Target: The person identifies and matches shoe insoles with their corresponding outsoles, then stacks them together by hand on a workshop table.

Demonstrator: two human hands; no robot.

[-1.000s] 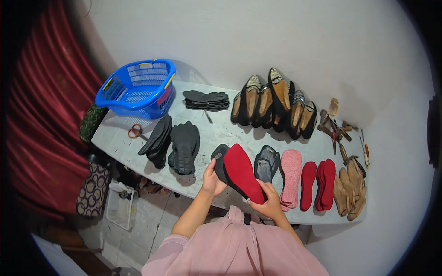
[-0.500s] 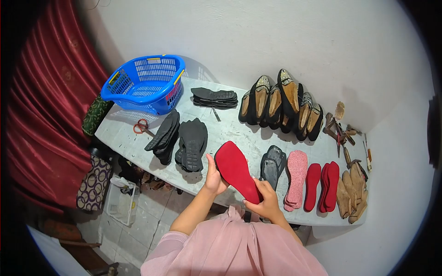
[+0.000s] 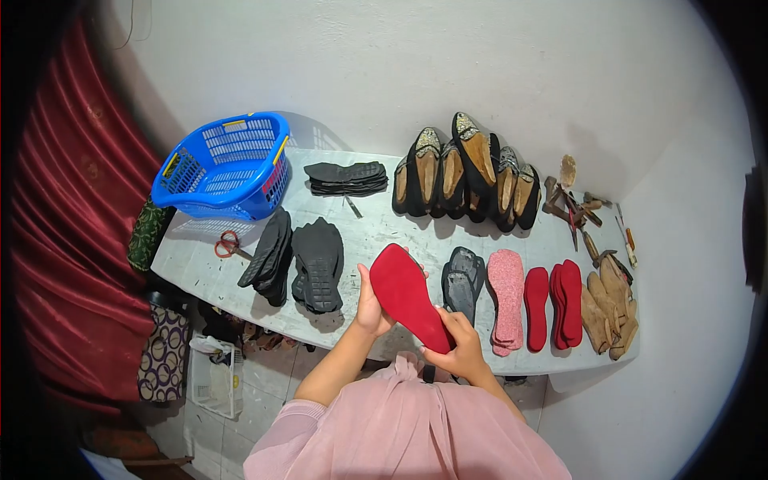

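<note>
Diagonally | red insole (image 3: 402,293), broad end upper-left | right hand (image 3: 462,346) pinching narrow end | left hand (image 3: 373,310), fingers curled beneath

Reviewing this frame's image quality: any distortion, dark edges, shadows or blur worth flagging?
Head view: black vignetting at the corners, and the table's front edge bows. Head view: the blue basket throws a soft, latticed shadow on the wall. Head view: no obvious motion blur on the held red insole.

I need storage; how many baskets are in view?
2: the blue basket on the table, and the white basket on the floor. More may be hidden under the table.
</note>
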